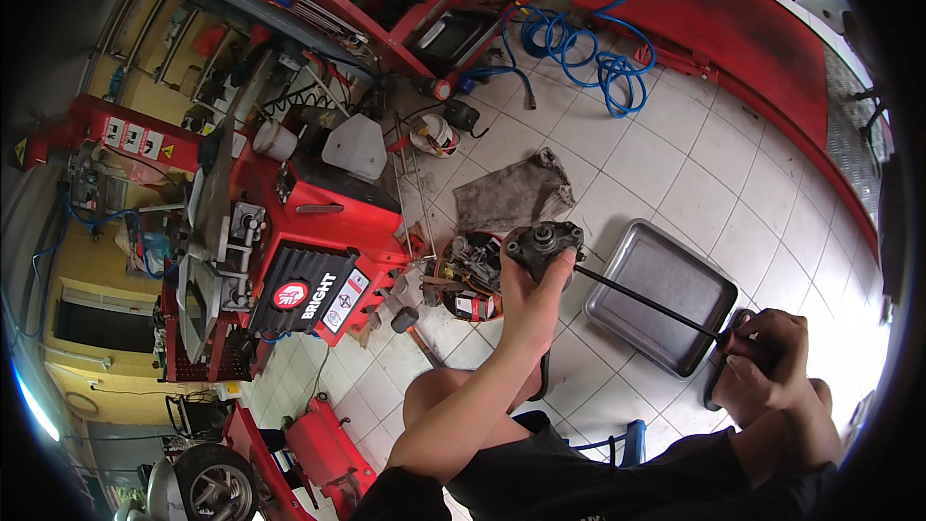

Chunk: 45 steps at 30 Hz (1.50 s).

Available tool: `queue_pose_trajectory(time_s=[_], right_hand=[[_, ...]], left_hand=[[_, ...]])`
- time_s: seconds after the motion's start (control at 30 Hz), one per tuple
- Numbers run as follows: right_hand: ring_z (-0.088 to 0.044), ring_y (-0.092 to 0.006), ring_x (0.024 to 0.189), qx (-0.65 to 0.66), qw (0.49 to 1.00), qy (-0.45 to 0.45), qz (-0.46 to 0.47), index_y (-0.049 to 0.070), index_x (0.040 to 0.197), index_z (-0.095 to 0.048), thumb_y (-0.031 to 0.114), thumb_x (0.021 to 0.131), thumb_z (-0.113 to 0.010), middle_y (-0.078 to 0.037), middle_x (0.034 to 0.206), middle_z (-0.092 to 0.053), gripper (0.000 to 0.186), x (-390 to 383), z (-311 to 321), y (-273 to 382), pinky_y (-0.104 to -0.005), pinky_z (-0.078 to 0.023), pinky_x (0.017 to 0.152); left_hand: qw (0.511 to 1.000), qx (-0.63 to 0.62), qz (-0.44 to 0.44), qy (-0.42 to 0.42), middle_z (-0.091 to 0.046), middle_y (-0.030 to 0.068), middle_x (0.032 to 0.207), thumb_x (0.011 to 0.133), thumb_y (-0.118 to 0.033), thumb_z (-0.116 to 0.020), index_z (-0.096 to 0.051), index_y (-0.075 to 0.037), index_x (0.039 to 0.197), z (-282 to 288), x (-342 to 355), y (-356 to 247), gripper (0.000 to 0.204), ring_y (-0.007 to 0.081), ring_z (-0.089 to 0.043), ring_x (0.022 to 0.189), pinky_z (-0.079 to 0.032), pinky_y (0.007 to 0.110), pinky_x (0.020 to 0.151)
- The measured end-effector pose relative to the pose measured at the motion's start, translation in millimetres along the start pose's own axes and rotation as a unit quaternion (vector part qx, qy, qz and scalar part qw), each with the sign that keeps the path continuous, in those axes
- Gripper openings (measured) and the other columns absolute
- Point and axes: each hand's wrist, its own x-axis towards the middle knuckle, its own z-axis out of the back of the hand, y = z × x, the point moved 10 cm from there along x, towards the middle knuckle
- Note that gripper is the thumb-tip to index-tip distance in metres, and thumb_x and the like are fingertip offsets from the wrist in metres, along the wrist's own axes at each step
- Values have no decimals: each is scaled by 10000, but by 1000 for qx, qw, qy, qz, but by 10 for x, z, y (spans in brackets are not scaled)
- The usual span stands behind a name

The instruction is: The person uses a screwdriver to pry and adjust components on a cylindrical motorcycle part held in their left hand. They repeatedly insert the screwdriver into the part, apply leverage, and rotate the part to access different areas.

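My left hand [529, 301] is wrapped around a dark metal housing [542, 239] with a round raised centre and bolt lugs, held up in front of me. From beside the housing, a long thin black rod [651, 301] runs down to the right. Whether the rod is fixed to the housing cannot be made out. At the rod's far right end, the fingers of my right hand [769, 362] close around its tip. Below the rod, a grey metal tray [617, 304] lies on the tiled floor between my hands.
Left of my hands, a round container [446, 280] holds mixed metal parts. A dirty grey cloth [511, 193] lies beyond it. A red machine [333, 207] stands at the left. A blue coiled hose [617, 72] rests near a red platform [723, 29]. A hammer [410, 323] is near my knee.
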Motion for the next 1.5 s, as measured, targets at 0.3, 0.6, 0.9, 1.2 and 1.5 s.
queue_pose_trajectory(time_s=[0.3,0.6,0.9,1.2,1.5], right_hand=[[-587,-240,542,-2,1000,5,3,-32,872,-639,137,653,-760,-133,670,-611,301,-6,7,46,-323,-455,511],[-591,-235,547,-15,1000,10,5,-22,884,-642,155,661,-767,-124,680,-614,311,1,1,49,-321,-454,511],[-594,-240,549,-15,1000,5,4,-22,891,-646,153,655,-776,-127,673,-613,321,9,11,61,-326,-457,519],[-593,-243,549,-6,1000,-5,9,-30,888,-644,122,668,-776,-139,668,-618,299,11,15,93,-328,-454,522],[-597,-236,547,10,1000,0,2,-27,885,-644,112,671,-775,-128,668,-636,287,32,11,107,-322,-454,519]], left_hand=[[999,4,-34,15,-569,57,1128,916,-53,-699,-405,-45,1304,-12,-4,-25,487,95,-563,962,-491,244,831],[999,0,-45,15,-570,68,1172,919,-52,-704,-404,-40,1317,-1,12,-40,498,111,-570,1017,-485,252,882],[999,1,-36,8,-573,67,1169,919,-48,-701,-405,-34,1318,-14,10,-55,497,115,-570,1026,-481,258,901],[999,2,-48,7,-577,64,1158,918,-40,-696,-406,-37,1317,-18,13,-72,493,114,-571,1027,-482,261,904],[999,-6,-50,12,-581,62,1152,913,-39,-699,-420,-41,1309,-14,32,-44,484,110,-574,1007,-485,258,883]])
